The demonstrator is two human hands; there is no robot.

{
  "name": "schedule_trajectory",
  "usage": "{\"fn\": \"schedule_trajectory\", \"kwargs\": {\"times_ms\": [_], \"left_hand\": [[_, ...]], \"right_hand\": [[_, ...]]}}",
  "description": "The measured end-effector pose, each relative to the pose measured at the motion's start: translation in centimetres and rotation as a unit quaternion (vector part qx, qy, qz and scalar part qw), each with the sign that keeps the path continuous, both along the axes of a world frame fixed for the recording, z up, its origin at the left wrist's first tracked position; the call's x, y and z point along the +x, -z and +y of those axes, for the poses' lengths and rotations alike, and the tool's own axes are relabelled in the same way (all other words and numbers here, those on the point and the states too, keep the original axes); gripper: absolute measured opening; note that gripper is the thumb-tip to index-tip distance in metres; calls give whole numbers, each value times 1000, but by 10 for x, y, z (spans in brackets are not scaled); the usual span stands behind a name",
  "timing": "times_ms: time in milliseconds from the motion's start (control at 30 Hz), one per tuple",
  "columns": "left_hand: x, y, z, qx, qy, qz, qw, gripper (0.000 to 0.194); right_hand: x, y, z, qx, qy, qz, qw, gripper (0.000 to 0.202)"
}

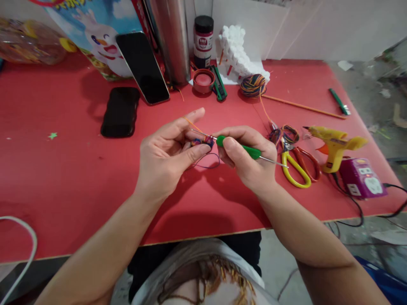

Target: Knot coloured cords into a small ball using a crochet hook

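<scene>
My left hand [171, 148] pinches a small multicoloured piece of crochet [203, 142] between thumb and fingers, its index finger stretched out with an orange strand of yarn passing by it. My right hand [244, 154] is closed around the green handle of a crochet hook [252, 151]. The hook's metal end meets the top edge of the crochet piece, and a thin metal shaft sticks out behind the handle. A loose purple yarn loop hangs below the piece. From a multicoloured yarn ball [253, 86], an orange strand runs down toward a small tangle of yarn [284, 136].
Right of my hands lie scissors [297, 169] with yellow and red handles, a yellow glue gun [335, 146] and a purple box [362, 178] with cables. Two phones [120, 112], a steel flask [173, 42], a dark-lidded jar [203, 42] and a green cutter [219, 84] are farther back.
</scene>
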State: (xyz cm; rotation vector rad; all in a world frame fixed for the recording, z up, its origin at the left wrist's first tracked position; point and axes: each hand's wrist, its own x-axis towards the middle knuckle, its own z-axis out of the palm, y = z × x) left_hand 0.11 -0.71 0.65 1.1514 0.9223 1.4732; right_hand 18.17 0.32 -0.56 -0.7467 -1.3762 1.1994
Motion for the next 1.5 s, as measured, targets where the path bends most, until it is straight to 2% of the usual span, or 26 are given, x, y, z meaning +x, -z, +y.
{"fn": "schedule_trajectory", "kwargs": {"times_ms": [100,233,367,533,700,833,933,1133,1200,1367,1500], "left_hand": [[0,-2,-1,-7,3,-3,1000,50],[-1,-5,-4,-24,-8,8,1000,37],[-2,-1,-2,-31,-26,18,999,26],[-3,4,2,-5,-40,30,999,30],[-3,2,2,-31,-33,14,999,24],[-3,4,5,-36,-20,7,999,32],[-2,6,7,-22,-20,1,1000,41],[-2,9,11,-8,-25,-11,1000,32],[-3,9,13,-9,-31,-9,999,36],[-4,10,15,-18,-18,-11,1000,49],[-3,11,15,7,1,-9,1000,56]], "right_hand": [[0,2,-1,48,26,-34,998,20],[-2,3,-1,73,34,-42,996,18],[-2,6,1,77,43,-48,995,19],[0,10,3,73,30,-48,996,19],[-1,17,7,73,34,-62,995,21],[-2,18,6,88,38,-62,993,19],[-3,14,5,132,54,-96,985,17],[-4,13,9,224,62,-138,963,19],[-4,14,11,246,66,-143,956,21],[-2,12,11,257,65,-148,953,18],[-2,11,10,254,61,-141,955,18]]}}
